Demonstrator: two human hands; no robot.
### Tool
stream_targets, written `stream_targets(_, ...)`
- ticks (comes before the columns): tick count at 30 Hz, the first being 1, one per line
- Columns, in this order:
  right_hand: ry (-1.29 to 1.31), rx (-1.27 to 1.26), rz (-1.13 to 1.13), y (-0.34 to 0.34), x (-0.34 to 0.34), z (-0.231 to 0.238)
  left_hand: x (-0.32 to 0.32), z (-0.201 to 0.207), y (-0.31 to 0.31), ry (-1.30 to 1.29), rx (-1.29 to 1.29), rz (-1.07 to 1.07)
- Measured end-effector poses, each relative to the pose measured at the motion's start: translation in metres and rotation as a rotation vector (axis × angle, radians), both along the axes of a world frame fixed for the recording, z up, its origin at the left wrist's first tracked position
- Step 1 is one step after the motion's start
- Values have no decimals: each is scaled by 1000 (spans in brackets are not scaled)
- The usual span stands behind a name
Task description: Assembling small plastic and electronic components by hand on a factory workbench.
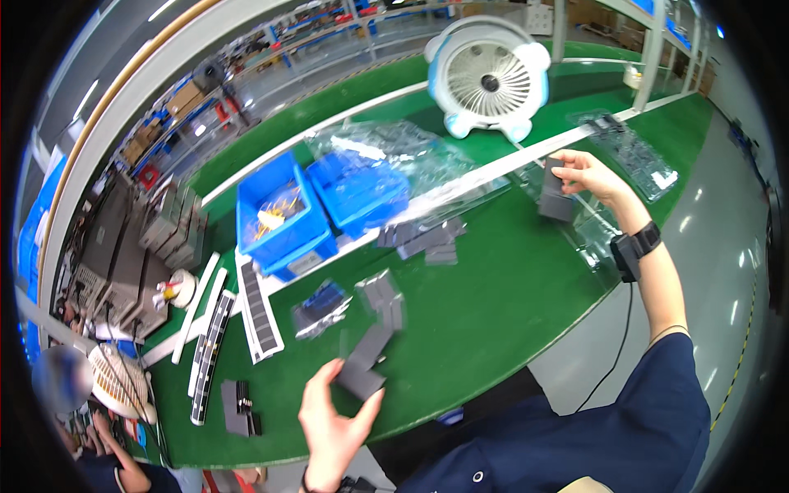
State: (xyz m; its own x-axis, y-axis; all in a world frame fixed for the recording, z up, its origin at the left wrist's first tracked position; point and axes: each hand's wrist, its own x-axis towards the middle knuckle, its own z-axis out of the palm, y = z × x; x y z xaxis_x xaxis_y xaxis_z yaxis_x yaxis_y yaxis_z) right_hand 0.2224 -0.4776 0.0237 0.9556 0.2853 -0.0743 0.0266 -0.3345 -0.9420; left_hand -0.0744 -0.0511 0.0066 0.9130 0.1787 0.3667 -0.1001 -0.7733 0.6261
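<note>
Near the table's front edge, my left hand (335, 423) has its thumb and fingers on opposite sides of a dark grey angled piece (363, 371). Out to the right, my right hand (588, 174) pinches the upper end of another dark grey angled piece (556, 201), which stands over the green table. Just beyond the left hand's piece lies a clear bag with grey flat parts (382, 297). A similar grey piece with small metal-looking parts (238, 408) rests on the table to the left.
Two blue bins (271, 234) stand mid-table, one with yellow wires. Dark flat pieces (427, 238) are scattered before them. Clear plastic bags (386, 144) lie behind, and a white fan (489, 82) stands farther back. Long strips (212, 353) lie left; another person's arm (119, 452) shows lower left.
</note>
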Motion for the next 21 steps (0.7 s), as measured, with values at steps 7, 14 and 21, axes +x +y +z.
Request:
stream_targets(7, 225, -110, 448, 56, -33, -7, 5, -28, -38, -115, 55, -8)
stream_targets(14, -657, -454, 165, 110, -84, 3, 6, -40, -42, -176, -8, 29)
stream_targets(21, -383, -365, 680, 159, -133, -2, 7, -23, -56, 32, 100, -111)
